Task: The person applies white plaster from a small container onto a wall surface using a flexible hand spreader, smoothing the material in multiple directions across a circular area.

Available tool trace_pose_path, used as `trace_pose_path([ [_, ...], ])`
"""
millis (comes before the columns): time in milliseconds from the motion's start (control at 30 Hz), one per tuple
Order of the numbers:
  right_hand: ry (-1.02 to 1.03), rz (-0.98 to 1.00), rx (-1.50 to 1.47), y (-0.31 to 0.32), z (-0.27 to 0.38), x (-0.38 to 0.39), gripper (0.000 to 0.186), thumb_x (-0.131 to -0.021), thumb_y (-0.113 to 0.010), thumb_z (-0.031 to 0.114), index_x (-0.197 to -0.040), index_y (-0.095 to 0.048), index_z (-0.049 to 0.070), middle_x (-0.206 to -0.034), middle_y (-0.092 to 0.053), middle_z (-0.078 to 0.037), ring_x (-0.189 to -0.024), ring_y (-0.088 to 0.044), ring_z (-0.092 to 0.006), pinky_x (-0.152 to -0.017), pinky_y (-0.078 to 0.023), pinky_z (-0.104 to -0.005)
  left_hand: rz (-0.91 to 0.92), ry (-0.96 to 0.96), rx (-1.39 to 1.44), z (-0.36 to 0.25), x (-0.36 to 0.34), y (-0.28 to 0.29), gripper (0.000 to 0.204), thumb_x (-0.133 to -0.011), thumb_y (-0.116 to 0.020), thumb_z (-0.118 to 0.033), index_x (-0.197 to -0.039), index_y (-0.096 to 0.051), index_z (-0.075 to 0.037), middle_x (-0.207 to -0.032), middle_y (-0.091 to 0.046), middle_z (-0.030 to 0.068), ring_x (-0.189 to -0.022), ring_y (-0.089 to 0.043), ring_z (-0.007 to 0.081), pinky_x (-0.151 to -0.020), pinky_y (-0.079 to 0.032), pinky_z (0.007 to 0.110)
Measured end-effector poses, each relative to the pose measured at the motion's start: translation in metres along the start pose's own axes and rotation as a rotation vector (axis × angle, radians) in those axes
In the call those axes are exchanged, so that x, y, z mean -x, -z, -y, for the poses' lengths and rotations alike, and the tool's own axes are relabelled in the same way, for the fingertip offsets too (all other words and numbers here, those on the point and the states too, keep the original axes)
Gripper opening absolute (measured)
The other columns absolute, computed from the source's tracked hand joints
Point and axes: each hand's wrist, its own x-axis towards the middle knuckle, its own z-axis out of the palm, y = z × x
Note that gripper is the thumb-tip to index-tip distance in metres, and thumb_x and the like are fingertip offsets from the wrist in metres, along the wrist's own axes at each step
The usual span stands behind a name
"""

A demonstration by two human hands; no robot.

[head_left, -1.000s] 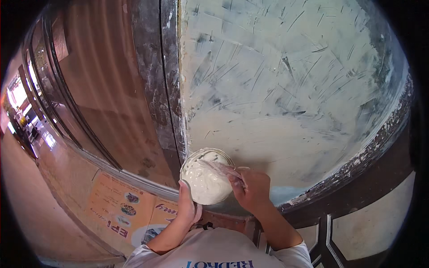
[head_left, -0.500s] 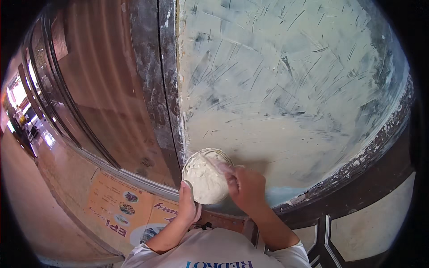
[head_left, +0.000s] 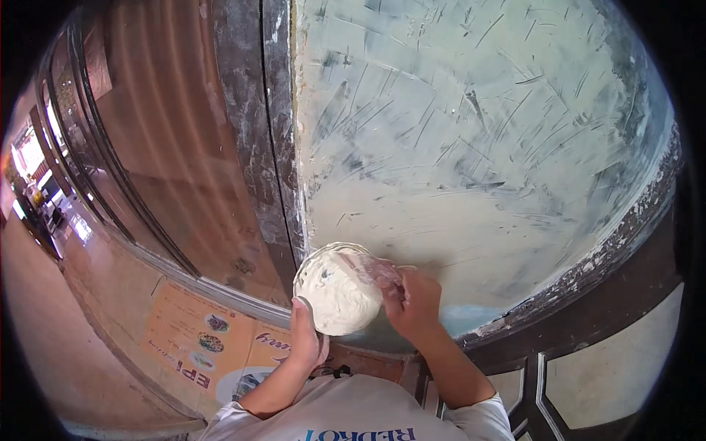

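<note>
My left hand [head_left: 307, 336] grips the left side of a round tub [head_left: 297, 278], its thumb over the rim. Cream-coloured putty [head_left: 340, 305] fills the tub, with a dark spot showing near its middle. My right hand [head_left: 413, 303] is closed around a putty-smeared flat tool that looks like a putty knife [head_left: 362, 269]. Its blade lies in the putty at the tub's upper right; the grip is mostly hidden by my fingers. Beyond the tub rises a large panel [head_left: 456, 169], coated in pale, streaky putty with dark scrape marks.
A dark, putty-spotted frame post [head_left: 254, 132] borders the panel on the left, beside a brown glossy pane [head_left: 173, 117]. An orange printed sheet [head_left: 187, 331] lies below left. Dark framing with pale panels [head_left: 610, 360] stands at lower right.
The putty knife has drawn across the putty, smoothing its surface and exposing a dark spot. My right hand has shifted slightly right, and the tub slightly left.
</note>
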Motion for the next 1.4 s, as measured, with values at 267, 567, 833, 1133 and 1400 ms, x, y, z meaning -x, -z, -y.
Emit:
trace_pose_path([
  [267,0.242,0.187,0.062,0.003,0.012,0.001,0.017,-0.077,-0.069,0.019,-0.088,-0.064,0.007,-0.070,-0.063,-0.007,-0.060,-0.061,-0.0268,-0.059,-0.046,-0.0411,-0.093,0.072,0.064,-0.008,0.001,-0.002,0.063,-0.105,-0.033,-0.048,-0.148,-0.029,-0.003,-0.151,-0.040,0.0127,-0.138,-0.041,0.0261,-0.115,-0.033,0.041],
  [567,0.059,-0.008,0.063,-0.001,0.000,0.009,0.013,-0.081,-0.071,0.017,-0.085,-0.062,0.009,-0.067,-0.063,-0.006,-0.058,-0.062,-0.0259,-0.058,-0.045,-0.0398,-0.023,0.016,0.071,0.000,0.003,0.004,0.068,-0.103,-0.034,-0.053,-0.151,-0.026,-0.005,-0.152,-0.037,0.0120,-0.139,-0.040,0.0268,-0.116,-0.033,0.043],
  [833,0.243,0.017,0.056,-0.005,0.010,0.005,0.014,-0.080,-0.072,0.019,-0.080,-0.062,0.010,-0.065,-0.061,-0.003,-0.057,-0.060,-0.0233,-0.056,-0.042,-0.0382,-0.044,0.012,0.041,-0.005,0.000,-0.001,0.065,-0.104,-0.034,-0.052,-0.148,-0.030,-0.003,-0.149,-0.041,0.0137,-0.136,-0.044,0.0265,-0.114,-0.035,0.042],
  [1133,0.329,0.131,0.137,0.002,0.003,0.003,0.012,-0.076,-0.072,0.016,-0.084,-0.064,0.011,-0.065,-0.060,-0.003,-0.057,-0.059,-0.0222,-0.058,-0.042,-0.0381,-0.005,0.014,-0.044,-0.003,0.005,0.001,0.075,-0.100,-0.037,-0.061,-0.151,-0.027,-0.007,-0.151,-0.040,0.0112,-0.137,-0.041,0.0271,-0.114,-0.034,0.044],
  [1400,0.065,-0.034,-0.028,0.011,-0.010,-0.006,0.017,-0.086,-0.069,0.018,-0.093,-0.062,0.004,-0.063,-0.058,-0.010,-0.055,-0.057,-0.0321,-0.051,-0.043,-0.0425,-0.029,0.052,0.078,-0.019,0.005,-0.007,0.070,-0.102,-0.032,-0.057,-0.150,-0.028,-0.005,-0.151,-0.040,0.0125,-0.138,-0.041,0.0279,-0.114,-0.035,0.044],
])
